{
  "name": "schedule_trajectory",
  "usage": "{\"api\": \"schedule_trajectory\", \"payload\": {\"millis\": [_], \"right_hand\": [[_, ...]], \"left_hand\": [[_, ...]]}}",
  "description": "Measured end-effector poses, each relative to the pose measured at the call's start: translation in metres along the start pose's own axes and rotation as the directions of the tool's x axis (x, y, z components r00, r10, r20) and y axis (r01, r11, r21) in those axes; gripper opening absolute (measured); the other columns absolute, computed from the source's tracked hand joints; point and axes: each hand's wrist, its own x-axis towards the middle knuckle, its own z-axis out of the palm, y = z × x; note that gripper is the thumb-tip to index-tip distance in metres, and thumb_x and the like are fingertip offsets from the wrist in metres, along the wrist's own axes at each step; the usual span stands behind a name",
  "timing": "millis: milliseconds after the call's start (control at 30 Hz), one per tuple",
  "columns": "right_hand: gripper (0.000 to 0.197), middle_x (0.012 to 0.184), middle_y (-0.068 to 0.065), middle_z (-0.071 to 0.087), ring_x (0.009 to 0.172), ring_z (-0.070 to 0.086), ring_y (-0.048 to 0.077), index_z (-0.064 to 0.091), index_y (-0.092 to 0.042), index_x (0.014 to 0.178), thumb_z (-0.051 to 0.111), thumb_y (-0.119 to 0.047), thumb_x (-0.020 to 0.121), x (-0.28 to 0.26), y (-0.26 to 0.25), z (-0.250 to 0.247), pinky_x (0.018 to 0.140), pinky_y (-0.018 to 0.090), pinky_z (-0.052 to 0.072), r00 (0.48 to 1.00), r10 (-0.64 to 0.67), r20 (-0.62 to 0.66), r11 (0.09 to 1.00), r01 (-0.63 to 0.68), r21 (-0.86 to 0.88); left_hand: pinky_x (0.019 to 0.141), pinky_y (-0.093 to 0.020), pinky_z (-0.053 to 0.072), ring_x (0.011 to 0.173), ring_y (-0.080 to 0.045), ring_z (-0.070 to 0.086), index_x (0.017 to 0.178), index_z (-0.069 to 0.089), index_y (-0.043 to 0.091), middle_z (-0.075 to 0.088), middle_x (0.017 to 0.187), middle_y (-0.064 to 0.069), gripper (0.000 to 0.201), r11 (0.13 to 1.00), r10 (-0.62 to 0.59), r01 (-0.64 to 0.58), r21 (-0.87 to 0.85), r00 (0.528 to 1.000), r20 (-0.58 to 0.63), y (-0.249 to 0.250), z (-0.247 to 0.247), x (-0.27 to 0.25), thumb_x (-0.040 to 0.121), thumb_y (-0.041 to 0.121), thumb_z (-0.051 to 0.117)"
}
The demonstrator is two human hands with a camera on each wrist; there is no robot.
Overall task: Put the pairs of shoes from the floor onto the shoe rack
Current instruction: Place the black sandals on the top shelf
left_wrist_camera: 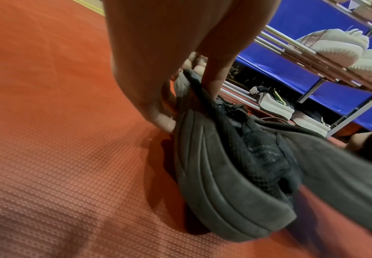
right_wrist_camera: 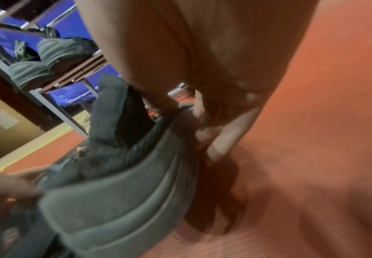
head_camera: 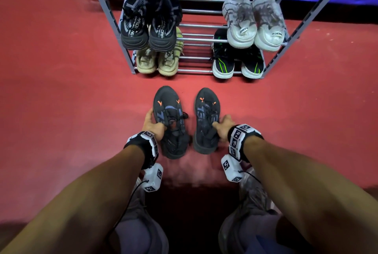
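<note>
Dark grey mesh covers both shoes of the pair on the red floor (head_camera: pixel 61 90), just near of the shoe rack (head_camera: pixel 196 38). Left hand (head_camera: pixel 154 125) grips the left shoe (head_camera: pixel 169 120) at its collar, thumb inside the opening and fingers (left_wrist_camera: pixel 163 118) curled against the outer side. Right hand (head_camera: pixel 223 126) pinches the right shoe (head_camera: pixel 206 118) the same way at its collar. Other pairs fill the rack's shelves.
</note>
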Motion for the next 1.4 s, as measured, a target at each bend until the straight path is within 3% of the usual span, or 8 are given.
{"api": "schedule_trajectory", "payload": {"millis": [133, 300, 400, 667, 767, 900, 1134, 1400], "right_hand": [[0.028, 0.096, 0.012, 0.053, 0.085, 0.052, 0.025, 0.033, -0.013, 0.107, 0.058, -0.021, 0.094, 0.001, 0.013, 0.014, 0.076, 0.033, 0.04, 0.999, -0.041, -0.002, 0.999, 0.041, -0.012], [0.032, 0.1, 0.011, 0.062, 0.093, 0.062, 0.03, 0.037, -0.016, 0.097, 0.067, -0.017, 0.087, 0.014, 0.03, 0.029, 0.091, 0.044, 0.049, 0.999, -0.035, -0.004, 0.993, 0.035, 0.114], [0.048, 0.097, 0.009, 0.058, 0.08, 0.058, 0.025, 0.031, -0.015, 0.101, 0.074, -0.011, 0.08, 0.01, 0.026, 0.032, 0.079, 0.042, 0.053, 1.0, -0.004, 0.027, 0.976, -0.002, 0.219], [0.09, 0.118, 0.001, 0.057, 0.109, 0.061, 0.029, 0.018, -0.035, 0.151, 0.057, 0.01, 0.083, 0.004, 0.008, 0.029, 0.065, 0.03, 0.055, 0.983, -0.069, 0.171, 0.936, 0.004, 0.351], [0.1, 0.134, 0.005, 0.058, 0.108, 0.062, 0.029, 0.004, -0.037, 0.155, 0.057, 0.004, 0.081, 0.007, 0.011, 0.032, 0.08, 0.039, 0.058, 0.981, -0.069, 0.18, 0.939, 0.003, 0.343], [0.089, 0.14, 0.006, 0.054, 0.119, 0.058, 0.029, 0.006, -0.034, 0.156, 0.055, -0.006, 0.086, -0.002, 0.003, 0.02, 0.103, 0.038, 0.048, 0.985, -0.077, 0.155, 0.952, 0.026, 0.305], [0.089, 0.141, -0.006, 0.055, 0.131, 0.052, 0.022, 0.028, -0.041, 0.149, 0.058, -0.05, 0.066, 0.032, 0.039, 0.039, 0.113, 0.04, 0.039, 0.974, -0.213, 0.079, 0.909, 0.168, 0.38], [0.061, 0.132, -0.003, 0.058, 0.124, 0.054, 0.019, 0.033, -0.028, 0.148, 0.047, -0.009, 0.091, -0.066, -0.01, -0.024, 0.113, 0.038, 0.038, 0.935, -0.339, -0.107, 0.85, 0.353, 0.391]], "left_hand": [[0.104, -0.047, 0.046, 0.118, -0.035, 0.059, 0.15, 0.033, 0.022, 0.058, 0.133, -0.019, 0.083, 0.998, -0.014, 0.018, -0.061, 0.997, 0.07, -0.004, 0.018, -0.006, 0.083, -0.021, 0.055], [0.105, -0.042, 0.046, 0.111, -0.023, 0.062, 0.15, 0.034, 0.025, 0.064, 0.118, -0.001, 0.085, 0.999, -0.034, 0.029, 0.035, 0.988, 0.15, -0.007, 0.022, -0.005, 0.08, -0.014, 0.062], [0.104, -0.041, 0.046, 0.11, -0.025, 0.062, 0.151, 0.022, 0.036, 0.064, 0.117, 0.003, 0.098, 0.977, -0.123, 0.099, 0.188, 0.985, 0.122, -0.008, 0.021, -0.01, 0.071, 0.009, 0.072], [0.095, -0.045, 0.051, 0.094, -0.036, 0.064, 0.138, 0.02, 0.044, 0.065, 0.107, -0.01, 0.092, 0.918, -0.201, 0.169, 0.359, 0.978, 0.056, -0.013, 0.022, -0.02, 0.064, 0.027, 0.071], [0.095, -0.043, 0.053, 0.096, -0.036, 0.065, 0.137, 0.021, 0.056, 0.066, 0.11, -0.014, 0.095, 0.939, -0.132, 0.115, 0.325, 0.991, 0.032, -0.01, 0.021, -0.026, 0.061, 0.024, 0.069], [0.106, -0.04, 0.045, 0.107, -0.023, 0.061, 0.151, 0.03, 0.029, 0.063, 0.119, -0.004, 0.08, 0.995, -0.005, -0.006, 0.099, 0.994, 0.112, 0.006, 0.021, -0.045, 0.086, -0.009, 0.058], [0.1, -0.045, 0.05, 0.107, -0.026, 0.066, 0.124, 0.05, 0.057, 0.072, 0.113, 0.004, 0.076, 1.0, -0.003, 0.002, -0.03, 0.999, -0.033, 0.014, 0.021, -0.042, 0.052, 0.033, 0.057], [0.086, -0.029, 0.044, 0.101, -0.024, 0.058, 0.139, 0.048, 0.038, 0.063, 0.115, 0.003, 0.072, 0.989, 0.141, -0.144, -0.026, 0.986, -0.088, 0.079, 0.016, -0.113, 0.071, 0.016, 0.057]]}}
